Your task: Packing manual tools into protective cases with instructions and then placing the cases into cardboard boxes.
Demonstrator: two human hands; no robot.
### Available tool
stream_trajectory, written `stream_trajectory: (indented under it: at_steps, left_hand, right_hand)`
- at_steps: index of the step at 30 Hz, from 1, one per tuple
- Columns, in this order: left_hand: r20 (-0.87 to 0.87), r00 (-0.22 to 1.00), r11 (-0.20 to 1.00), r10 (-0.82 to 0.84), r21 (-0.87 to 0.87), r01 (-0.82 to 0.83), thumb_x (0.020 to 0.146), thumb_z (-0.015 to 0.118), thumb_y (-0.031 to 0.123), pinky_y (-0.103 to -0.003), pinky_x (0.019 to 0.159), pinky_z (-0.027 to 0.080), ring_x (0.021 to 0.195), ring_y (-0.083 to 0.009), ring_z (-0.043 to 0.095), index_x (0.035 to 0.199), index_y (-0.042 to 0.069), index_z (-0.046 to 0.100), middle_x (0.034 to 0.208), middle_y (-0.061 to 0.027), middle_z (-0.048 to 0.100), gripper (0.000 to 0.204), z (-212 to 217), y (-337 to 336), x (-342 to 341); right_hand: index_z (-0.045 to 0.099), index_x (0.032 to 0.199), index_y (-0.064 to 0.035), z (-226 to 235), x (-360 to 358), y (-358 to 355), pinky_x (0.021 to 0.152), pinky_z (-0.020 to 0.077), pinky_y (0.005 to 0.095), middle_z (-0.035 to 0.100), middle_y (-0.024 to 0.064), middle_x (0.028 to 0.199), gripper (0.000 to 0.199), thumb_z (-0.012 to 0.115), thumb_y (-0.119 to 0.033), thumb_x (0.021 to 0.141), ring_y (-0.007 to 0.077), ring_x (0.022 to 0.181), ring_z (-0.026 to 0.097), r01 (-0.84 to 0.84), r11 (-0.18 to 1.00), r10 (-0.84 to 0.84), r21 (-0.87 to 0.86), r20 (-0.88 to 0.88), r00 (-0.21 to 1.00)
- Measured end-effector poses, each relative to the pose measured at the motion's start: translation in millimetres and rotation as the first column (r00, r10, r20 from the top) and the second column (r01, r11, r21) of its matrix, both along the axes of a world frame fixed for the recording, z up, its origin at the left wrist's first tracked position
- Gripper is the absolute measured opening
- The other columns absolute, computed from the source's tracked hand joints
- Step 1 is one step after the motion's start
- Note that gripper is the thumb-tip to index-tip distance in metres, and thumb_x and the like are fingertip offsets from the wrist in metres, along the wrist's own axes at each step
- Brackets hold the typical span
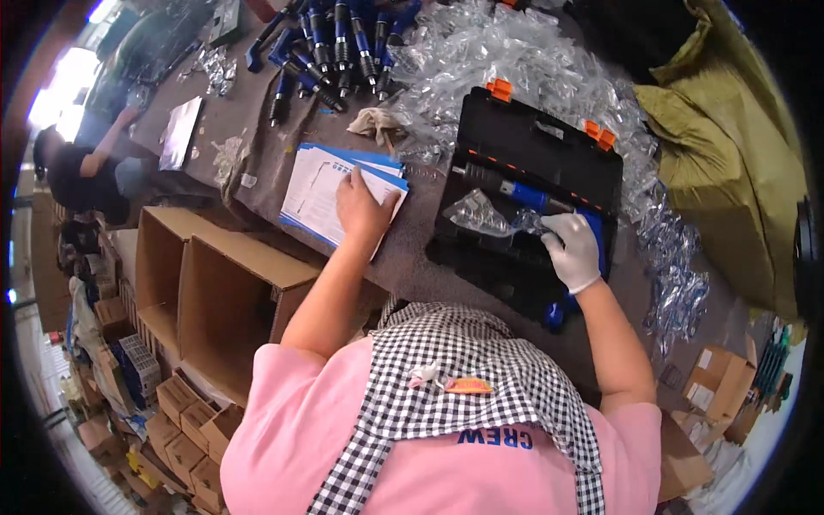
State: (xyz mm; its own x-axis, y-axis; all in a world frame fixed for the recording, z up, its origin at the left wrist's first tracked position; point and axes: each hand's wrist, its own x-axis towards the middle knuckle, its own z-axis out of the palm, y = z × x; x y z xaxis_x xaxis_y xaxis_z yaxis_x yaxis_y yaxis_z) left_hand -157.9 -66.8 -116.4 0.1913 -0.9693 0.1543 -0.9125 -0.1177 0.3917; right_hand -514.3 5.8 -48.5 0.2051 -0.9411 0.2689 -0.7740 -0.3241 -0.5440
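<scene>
My left hand (364,209) is bare and lies on a stack of printed leaflets (313,190) with blue edges. Its fingers are stretched out over the top sheet. A white glove covers my right hand (573,249), which reaches into an open black plastic case (536,146). Its fingers are bent and pressed together on a small clear plastic bag (527,221); what the bag contains is hard to make out. A larger clear bag (479,215) of small parts lies beside it. Along the case's middle sits a blue and black tool (532,197), partly covered by my right hand.
Several blue and black tools (339,51) are piled at the back. A heap of clear plastic bags (506,64) fills the table behind the case. Empty cardboard boxes (227,292) stand at the left, an olive sack (721,154) at the right. Another person (103,176) works at far left.
</scene>
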Motion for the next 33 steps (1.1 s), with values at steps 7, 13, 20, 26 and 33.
stream_trajectory:
  at_steps: [7, 13, 20, 26, 33]
  left_hand:
    - [0.093, 0.992, 0.925, -0.086, 0.378, 0.045, 0.061, 0.084, 0.044, -0.046, 0.096, 0.046, 0.119, -0.0387, 0.048, 0.114, 0.003, 0.062, 0.131, -0.0190, 0.052, 0.071, -61.5, 15.7, 18.1]
    - [0.043, 0.993, 0.943, -0.109, 0.321, 0.089, 0.056, 0.089, 0.038, -0.045, 0.096, 0.045, 0.115, -0.0386, 0.048, 0.114, 0.005, 0.064, 0.127, -0.0187, 0.053, 0.071, -67.3, 14.5, 28.1]
    - [0.045, 0.996, 0.951, -0.072, 0.304, 0.055, 0.059, 0.086, 0.043, -0.046, 0.096, 0.044, 0.118, -0.0373, 0.047, 0.115, 0.006, 0.063, 0.128, -0.0171, 0.053, 0.071, -63.1, 16.6, 16.8]
    - [0.072, 0.997, 0.944, -0.015, 0.331, -0.010, 0.061, 0.084, 0.043, -0.047, 0.098, 0.044, 0.120, -0.0359, 0.046, 0.117, 0.008, 0.063, 0.130, -0.0151, 0.051, 0.070, -66.9, 15.5, 16.8]
    - [-0.227, 0.972, 0.913, 0.061, 0.407, 0.038, 0.069, 0.078, 0.030, -0.044, 0.082, 0.052, 0.093, -0.0353, 0.066, 0.089, 0.002, 0.073, 0.096, -0.0234, 0.068, 0.035, -78.6, 1.4, 53.7]
  right_hand:
    - [0.064, 0.111, -0.0066, 5.9, 5.7, 3.6, 0.089, 0.0458, 0.0416, 0.063, 0.0127, 0.106, 0.037, 0.068, -0.024, 0.079, 0.0330, 0.099, 0.057, 0.020, 0.989, 0.010, 0.144, -0.199, 0.980]
    - [0.053, 0.130, -0.0087, 21.8, -5.8, 17.2, 0.107, 0.0342, 0.0477, 0.046, 0.0156, 0.133, 0.065, 0.075, -0.037, 0.075, 0.0368, 0.124, 0.041, 0.045, 0.995, -0.018, 0.092, -0.280, 0.960]
    - [0.057, 0.125, -0.0088, 45.8, -15.5, 16.3, 0.104, 0.0364, 0.0477, 0.049, 0.0148, 0.129, 0.059, 0.074, -0.037, 0.076, 0.0365, 0.121, 0.043, 0.063, 0.994, -0.085, -0.093, -0.255, 0.963]
    - [0.061, 0.118, -0.0065, 66.9, 8.8, 17.2, 0.100, 0.0391, 0.0463, 0.053, 0.0148, 0.123, 0.052, 0.074, -0.031, 0.074, 0.0358, 0.116, 0.048, -0.030, 0.984, -0.001, -0.176, -0.171, 0.985]
    - [0.064, 0.109, -0.0051, 82.0, 47.2, 16.9, 0.098, 0.0390, 0.0465, 0.058, 0.0138, 0.116, 0.043, 0.074, -0.028, 0.074, 0.0354, 0.113, 0.050, -0.204, 0.972, 0.212, -0.112, 0.066, 0.975]
